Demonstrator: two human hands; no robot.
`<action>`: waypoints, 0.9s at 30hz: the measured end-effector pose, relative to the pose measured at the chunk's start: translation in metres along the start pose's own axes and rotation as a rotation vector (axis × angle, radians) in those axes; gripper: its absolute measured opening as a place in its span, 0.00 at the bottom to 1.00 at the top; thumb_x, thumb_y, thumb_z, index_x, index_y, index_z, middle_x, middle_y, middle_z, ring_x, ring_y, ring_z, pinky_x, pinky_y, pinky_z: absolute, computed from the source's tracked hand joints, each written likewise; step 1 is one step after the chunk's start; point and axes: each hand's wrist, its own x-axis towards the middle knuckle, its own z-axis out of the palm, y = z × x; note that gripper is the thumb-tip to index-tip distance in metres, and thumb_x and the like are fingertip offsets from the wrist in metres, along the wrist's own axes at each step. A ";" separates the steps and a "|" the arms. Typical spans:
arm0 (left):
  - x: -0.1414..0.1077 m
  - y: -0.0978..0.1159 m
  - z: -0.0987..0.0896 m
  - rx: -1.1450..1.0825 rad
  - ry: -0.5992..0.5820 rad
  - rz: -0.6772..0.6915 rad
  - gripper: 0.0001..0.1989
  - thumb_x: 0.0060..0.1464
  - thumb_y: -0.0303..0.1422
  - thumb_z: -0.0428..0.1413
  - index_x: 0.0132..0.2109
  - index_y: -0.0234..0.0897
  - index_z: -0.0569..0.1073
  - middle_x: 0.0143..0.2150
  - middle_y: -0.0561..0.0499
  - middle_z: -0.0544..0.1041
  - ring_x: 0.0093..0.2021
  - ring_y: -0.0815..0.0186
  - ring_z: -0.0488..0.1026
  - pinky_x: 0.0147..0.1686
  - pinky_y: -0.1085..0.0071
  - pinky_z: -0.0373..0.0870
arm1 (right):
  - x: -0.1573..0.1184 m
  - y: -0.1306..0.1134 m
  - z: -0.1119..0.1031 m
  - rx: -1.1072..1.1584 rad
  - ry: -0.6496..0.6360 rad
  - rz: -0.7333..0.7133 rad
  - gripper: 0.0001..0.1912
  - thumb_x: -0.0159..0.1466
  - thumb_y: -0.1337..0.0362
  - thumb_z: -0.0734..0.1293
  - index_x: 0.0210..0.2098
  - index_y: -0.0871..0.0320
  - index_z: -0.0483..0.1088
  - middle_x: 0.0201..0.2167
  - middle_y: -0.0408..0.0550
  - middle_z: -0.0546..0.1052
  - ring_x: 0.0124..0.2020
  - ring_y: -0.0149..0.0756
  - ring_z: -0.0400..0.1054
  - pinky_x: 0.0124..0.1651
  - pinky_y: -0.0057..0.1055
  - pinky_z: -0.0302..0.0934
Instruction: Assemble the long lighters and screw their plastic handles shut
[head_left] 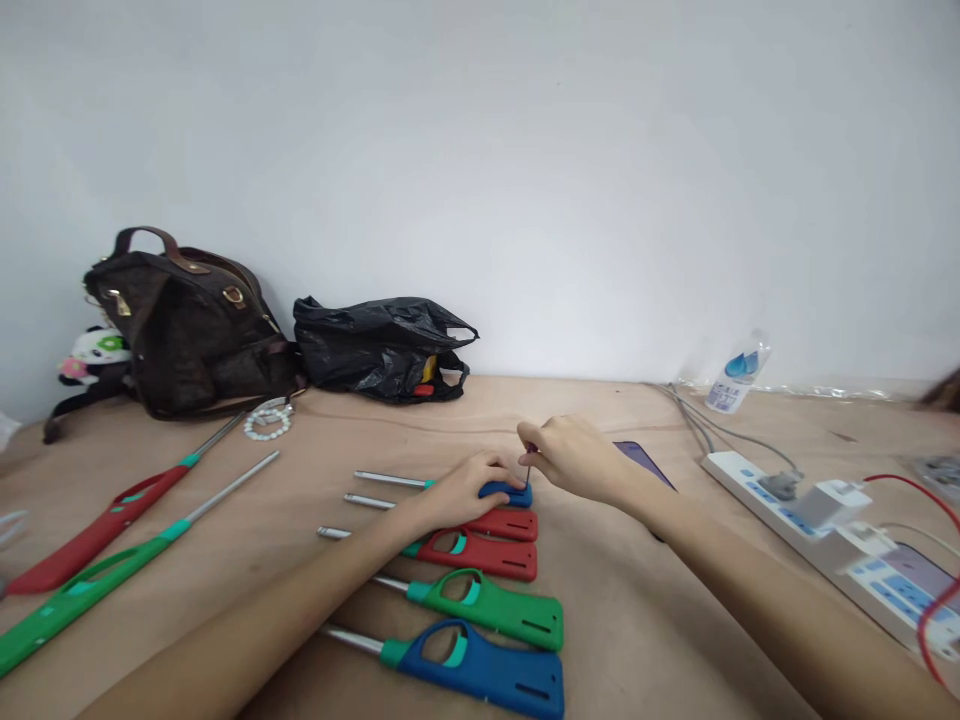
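Several long-nosed lighters lie in a column on the table. My left hand (469, 490) presses down on the farthest one, a blue lighter (517, 494), its fingers on the handle. A small screwdriver with a thin metal shaft (528, 474) stands upright in my right hand (566, 455), its tip at the blue handle's end. Nearer to me lie a red lighter (517, 524), a second red lighter (502, 556), a green lighter (517, 608) and another blue lighter (510, 672). Their metal noses point left.
At the left lie a longer red lighter (97, 530) and green lighter (90, 590), near a bead bracelet (268, 424). Behind are a dark bag (202, 340) and a black plastic bag (367, 345). A phone (643, 462), bottle (739, 375) and power strip (795, 525) are at right.
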 end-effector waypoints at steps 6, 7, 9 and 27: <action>0.001 -0.001 0.000 0.004 -0.028 0.012 0.12 0.56 0.24 0.55 0.46 0.40 0.76 0.47 0.49 0.73 0.50 0.62 0.69 0.54 0.65 0.66 | -0.007 0.001 0.017 0.056 0.082 0.252 0.09 0.68 0.60 0.61 0.37 0.59 0.68 0.29 0.52 0.78 0.31 0.42 0.72 0.28 0.30 0.48; 0.001 -0.002 0.000 0.003 -0.035 0.011 0.12 0.56 0.24 0.55 0.46 0.40 0.76 0.46 0.49 0.73 0.49 0.62 0.69 0.53 0.65 0.66 | -0.010 0.003 0.020 0.075 0.096 0.285 0.10 0.68 0.59 0.60 0.37 0.59 0.68 0.28 0.51 0.78 0.31 0.41 0.72 0.28 0.30 0.48; 0.001 -0.003 0.000 0.011 -0.041 -0.010 0.12 0.56 0.24 0.55 0.47 0.40 0.76 0.45 0.49 0.73 0.48 0.62 0.70 0.51 0.65 0.66 | -0.017 0.009 0.025 0.116 0.111 0.330 0.11 0.69 0.58 0.59 0.37 0.58 0.68 0.26 0.49 0.77 0.30 0.40 0.72 0.28 0.29 0.48; 0.000 0.001 -0.001 0.028 -0.046 -0.012 0.11 0.57 0.25 0.55 0.46 0.39 0.76 0.47 0.48 0.71 0.50 0.61 0.68 0.53 0.66 0.65 | -0.002 0.023 0.006 0.345 0.077 -0.094 0.07 0.62 0.75 0.62 0.33 0.58 0.65 0.34 0.47 0.74 0.34 0.34 0.65 0.35 0.27 0.55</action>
